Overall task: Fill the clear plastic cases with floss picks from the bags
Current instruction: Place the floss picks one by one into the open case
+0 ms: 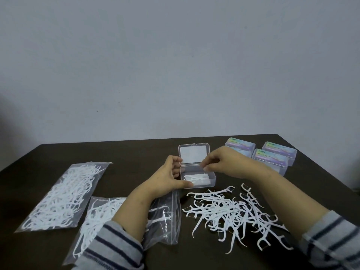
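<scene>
Nearest you, at lower right of the frame, a loose pile of picks (233,213) lies on the table (136,152), so plenty is left to pack. At lower centre, under your left forearm, an opened bag (163,215) is partly emptied, with picks bunched toward its left end. To the left of it a second bag (64,193) lies flat and looks full and untouched.

Just beyond the pile, at centre frame, the open case (198,177) holds only a few picks on a white liner, its lid (193,153) laid back toward the wall. Your left hand (171,176) holds the case at its left side, thumb along the near edge and fingers curled on the far side. Your right hand (220,162) hovers over the case with fingertips drawn together; they seem to pinch something small and pale, but you cannot tell what from this blur.

Farthest off, at upper right, four closed cases (272,156) with coloured labels sit in a cluster; whether they are filled does not show.

Judged so, this case is barely begun, and most of the picks are unpacked
</scene>
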